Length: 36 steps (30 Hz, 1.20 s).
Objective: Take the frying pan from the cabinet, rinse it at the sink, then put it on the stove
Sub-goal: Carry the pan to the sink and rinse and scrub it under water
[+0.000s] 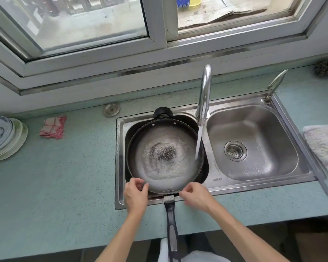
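One red-checked cloth (53, 127); left hand (135, 195) pinches near rim of one round black frying pan (155, 173), in left of two steel sink basins (119, 167); one grey steel-wool pad (164, 151) inside; right hand (196, 195) pinches rim too; one chrome tap (204, 97) running.

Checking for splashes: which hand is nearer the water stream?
Right. The right hand is at the pan's near rim, in line with the water stream; the left hand is farther left along it.

2 bare forearms, left hand (136, 196) and right hand (196, 196), white garment (203, 257) low between them
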Each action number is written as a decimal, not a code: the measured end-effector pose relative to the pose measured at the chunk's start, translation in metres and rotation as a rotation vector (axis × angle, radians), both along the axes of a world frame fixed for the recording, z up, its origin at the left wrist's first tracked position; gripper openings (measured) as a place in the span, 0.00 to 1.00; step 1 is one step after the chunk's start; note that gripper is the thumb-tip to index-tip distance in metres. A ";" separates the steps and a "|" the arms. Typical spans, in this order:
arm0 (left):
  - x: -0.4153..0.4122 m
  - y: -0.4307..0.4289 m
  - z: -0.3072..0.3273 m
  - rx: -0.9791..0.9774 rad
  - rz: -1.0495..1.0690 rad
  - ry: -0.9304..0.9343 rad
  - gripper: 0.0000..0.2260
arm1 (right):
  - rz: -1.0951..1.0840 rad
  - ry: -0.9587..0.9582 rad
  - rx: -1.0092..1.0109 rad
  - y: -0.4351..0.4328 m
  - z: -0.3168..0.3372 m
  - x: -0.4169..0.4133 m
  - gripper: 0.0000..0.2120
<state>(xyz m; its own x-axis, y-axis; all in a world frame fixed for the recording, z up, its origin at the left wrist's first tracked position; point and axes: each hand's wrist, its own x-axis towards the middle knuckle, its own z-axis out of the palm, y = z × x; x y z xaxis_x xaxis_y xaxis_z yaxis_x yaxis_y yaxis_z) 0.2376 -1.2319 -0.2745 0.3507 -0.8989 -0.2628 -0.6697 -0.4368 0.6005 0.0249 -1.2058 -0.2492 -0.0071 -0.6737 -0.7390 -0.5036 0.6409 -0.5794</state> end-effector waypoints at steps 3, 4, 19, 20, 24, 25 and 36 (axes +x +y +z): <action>0.008 -0.010 -0.004 0.082 0.138 0.103 0.14 | 0.143 0.057 0.087 0.011 0.000 0.023 0.13; 0.010 -0.013 -0.006 0.116 0.175 0.149 0.16 | 0.160 0.080 0.108 0.015 -0.001 0.031 0.14; 0.034 -0.027 -0.024 0.270 0.152 0.487 0.21 | -0.040 0.202 0.167 0.051 -0.004 0.089 0.12; 0.035 -0.029 -0.027 0.291 0.138 0.474 0.20 | -0.061 0.196 0.178 0.052 -0.004 0.090 0.13; 0.036 -0.036 -0.034 0.343 0.116 0.472 0.18 | -0.127 0.172 0.162 0.056 -0.005 0.095 0.17; 0.036 -0.037 -0.035 0.354 0.110 0.470 0.18 | -0.138 0.164 0.151 0.057 -0.004 0.096 0.18; 0.038 -0.045 -0.043 0.455 0.054 0.479 0.16 | -0.190 0.032 0.131 0.071 0.002 0.109 0.17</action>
